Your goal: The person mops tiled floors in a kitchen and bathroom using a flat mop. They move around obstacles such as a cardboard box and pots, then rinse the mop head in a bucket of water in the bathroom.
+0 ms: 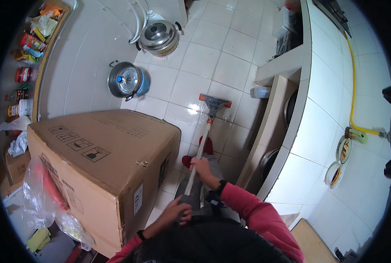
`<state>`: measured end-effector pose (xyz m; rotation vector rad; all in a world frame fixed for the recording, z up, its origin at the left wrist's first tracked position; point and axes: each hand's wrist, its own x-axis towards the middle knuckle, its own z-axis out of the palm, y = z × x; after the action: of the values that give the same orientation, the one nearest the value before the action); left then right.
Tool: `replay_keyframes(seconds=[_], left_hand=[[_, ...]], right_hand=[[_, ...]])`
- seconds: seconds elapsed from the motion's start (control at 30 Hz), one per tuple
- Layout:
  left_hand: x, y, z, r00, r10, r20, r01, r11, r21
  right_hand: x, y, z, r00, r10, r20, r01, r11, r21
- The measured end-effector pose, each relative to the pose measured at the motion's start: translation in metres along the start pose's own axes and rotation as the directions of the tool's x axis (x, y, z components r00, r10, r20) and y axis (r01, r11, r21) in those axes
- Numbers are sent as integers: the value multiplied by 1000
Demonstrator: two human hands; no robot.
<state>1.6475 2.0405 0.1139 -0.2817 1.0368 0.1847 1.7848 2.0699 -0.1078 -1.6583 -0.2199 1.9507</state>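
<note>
A long-handled floor squeegee or mop (pixel 198 153) slants down from the middle of the view towards my body. Its grey head with orange ends (pixel 215 102) rests on the white floor tiles, where wet patches shine. My left hand (pixel 179 210) is closed around the dark grip at the upper end of the pole. Farther along the pale pole, my right hand (pixel 200 167) grips it just above my feet in red slippers (pixel 208 145).
A large cardboard box (pixel 106 154) stands close at the left. By the left wall are a lidded steel steamer pot (pixel 159 36) and a metal pot (pixel 123 80) on a blue container. A tiled counter (pixel 305 131) with shelves below runs along the right, a plastic tub (pixel 260 92) beside it.
</note>
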Motion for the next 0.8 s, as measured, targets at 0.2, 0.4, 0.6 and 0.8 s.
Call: replay_keyframes(seconds=[0.2, 0.4, 0.6, 0.8], left_hand=[[50, 9, -35, 980, 161, -114, -130, 961, 243], [207, 148, 38, 873, 471, 125, -480, 786, 389], [265, 181, 89, 855, 497, 149, -519, 812, 268], [197, 19, -68, 855, 517, 45, -464, 723, 512]], right_hand=[[67, 22, 2, 993, -98, -67, 99, 995, 16], [238, -154, -87, 933, -348, 87, 357, 871, -337], [318, -233, -146, 989, -138, -53, 103, 904, -415], [211, 0, -84, 941, -279, -191, 151, 851, -503]])
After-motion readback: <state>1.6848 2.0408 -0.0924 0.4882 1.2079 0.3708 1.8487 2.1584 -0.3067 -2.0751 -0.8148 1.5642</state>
